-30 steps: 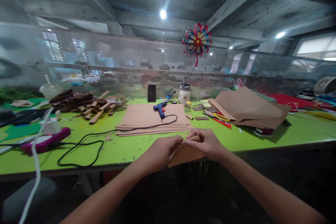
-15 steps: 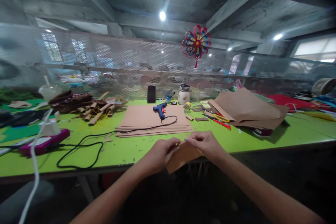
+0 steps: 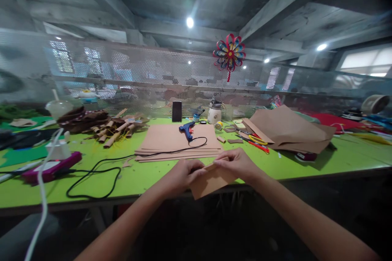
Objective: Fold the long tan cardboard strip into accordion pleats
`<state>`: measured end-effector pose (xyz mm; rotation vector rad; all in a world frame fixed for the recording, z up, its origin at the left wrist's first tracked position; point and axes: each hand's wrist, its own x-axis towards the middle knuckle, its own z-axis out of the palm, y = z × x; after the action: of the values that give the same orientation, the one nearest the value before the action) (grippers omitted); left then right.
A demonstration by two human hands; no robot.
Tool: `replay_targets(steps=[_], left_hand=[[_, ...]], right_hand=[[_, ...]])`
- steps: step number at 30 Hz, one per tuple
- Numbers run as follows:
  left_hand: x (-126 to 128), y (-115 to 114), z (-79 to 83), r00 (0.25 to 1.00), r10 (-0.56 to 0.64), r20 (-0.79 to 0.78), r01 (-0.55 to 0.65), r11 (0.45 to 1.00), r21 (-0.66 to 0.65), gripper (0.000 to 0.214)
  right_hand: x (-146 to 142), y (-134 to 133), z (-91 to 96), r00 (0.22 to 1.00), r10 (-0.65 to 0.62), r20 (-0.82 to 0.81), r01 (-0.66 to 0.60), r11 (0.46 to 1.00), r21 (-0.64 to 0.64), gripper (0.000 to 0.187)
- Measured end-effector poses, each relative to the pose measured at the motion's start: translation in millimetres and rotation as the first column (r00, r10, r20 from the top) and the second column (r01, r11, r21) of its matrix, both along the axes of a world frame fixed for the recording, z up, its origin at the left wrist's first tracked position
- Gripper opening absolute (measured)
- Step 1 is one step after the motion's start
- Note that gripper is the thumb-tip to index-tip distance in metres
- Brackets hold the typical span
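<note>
Between my hands, at the table's front edge, is a small piece of brown kraft paper (image 3: 212, 183) whose top edge looks rolled or folded over. My left hand (image 3: 185, 175) pinches its left end between thumb and fingers. At the right end, my right hand (image 3: 237, 165) is closed on the same paper, thumb on the near side. Beyond them lies a stack of brown paper sheets (image 3: 165, 138), with a blue glue gun (image 3: 186, 130) resting on top and its black cord trailing left.
Scissors with red and yellow handles (image 3: 257, 140) lie right of the stack, before a heap of large brown paper (image 3: 288, 126). Paper rolls (image 3: 114, 132) are piled at the left. A purple power strip (image 3: 52, 167) and looped black cord (image 3: 92, 179) occupy the left front.
The paper between my hands has turned to show a flatter, wider face, its lower left corner shifting slightly left. Both hands keep hold; the view has tilted slightly.
</note>
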<state>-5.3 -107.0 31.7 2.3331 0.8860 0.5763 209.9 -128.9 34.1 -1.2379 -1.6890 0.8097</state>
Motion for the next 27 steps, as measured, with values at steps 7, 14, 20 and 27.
replay_targets(steps=[7, 14, 20, 27], left_hand=[[-22, 0, -4.7, 0.999, -0.031, -0.020, 0.028, 0.992, -0.125, 0.032], [-22, 2, -6.0, 0.993, 0.054, -0.101, -0.043, 0.993, 0.113, 0.031], [-26, 18, -5.1, 0.998, -0.024, -0.066, 0.023, 1.000, -0.003, 0.032], [-19, 12, 16.8, 0.986, -0.096, -0.140, 0.106, 0.992, 0.072, 0.026]], right_hand=[[2, -4, -5.5, 0.977, -0.046, -0.210, 0.024, 0.994, -0.105, 0.031], [-1, 4, -24.6, 0.881, -0.032, -0.472, -0.079, 0.974, -0.214, 0.033], [4, 9, -19.6, 0.909, 0.059, -0.413, -0.168, 0.958, -0.233, 0.038], [1, 2, -7.2, 0.970, 0.011, -0.241, -0.052, 0.985, -0.162, 0.038]])
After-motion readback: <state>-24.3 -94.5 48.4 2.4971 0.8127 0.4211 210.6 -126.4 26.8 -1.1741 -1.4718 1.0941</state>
